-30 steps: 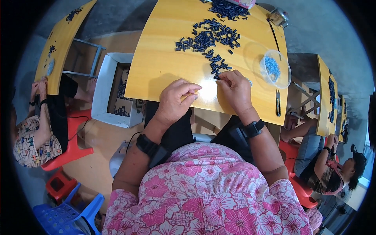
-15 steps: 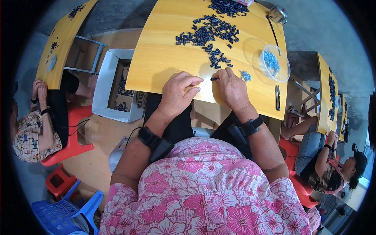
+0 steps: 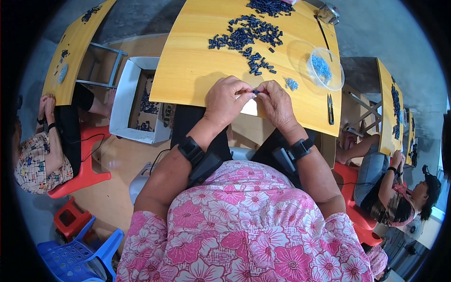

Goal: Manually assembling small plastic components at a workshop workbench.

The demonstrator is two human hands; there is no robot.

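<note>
My left hand point(image 3: 228, 99) and my right hand point(image 3: 278, 104) meet just above the near edge of the yellow table. Between their pinched thumbs and fingertips is a small black tube-like piece point(image 3: 256, 92), gripped from both sides. Whether the left fingertips also hold something tiny is hidden. Beyond the hands lies a loose spread of similar black pieces point(image 3: 242, 37). A little heap of pale blue clear bits point(image 3: 291, 84) rests to the right of my right hand. Farther right, a clear plastic bowl point(image 3: 339, 83) contains more blue bits.
Black-handled thread snips point(image 3: 330, 109) lie by the table's right edge. A thin dark rod point(image 3: 323, 35) and a metal container point(image 3: 328, 14) are farther back. A white box point(image 3: 123, 120) stands below left. People sit at tables on both sides.
My left hand has moved right, and its fingertips have closed on the black piece that my right hand held alone before. The view has shifted slightly.
</note>
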